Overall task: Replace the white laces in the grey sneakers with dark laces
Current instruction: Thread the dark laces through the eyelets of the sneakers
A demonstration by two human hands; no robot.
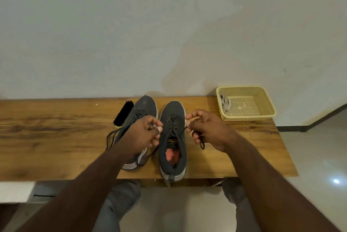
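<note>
Two grey sneakers stand side by side on the wooden table, toes pointing to the wall. The right sneaker (172,149) carries a dark lace (173,128) threaded through its eyelets. My right hand (206,130) pinches one end of that lace, which hangs down past my fingers. My left hand (144,134) has its fingers curled at the sneaker's left side, pinching what looks like the other lace end. The left sneaker (139,113) lies partly under my left forearm, with a dark lace (110,137) trailing loose onto the table. White laces (224,103) lie in the basket.
A cream plastic basket (262,107) sits at the table's (56,137) back right corner. A black-bristled shoe brush (123,114) lies left of the left sneaker. The wall stands right behind the table. My knees are below the front edge.
</note>
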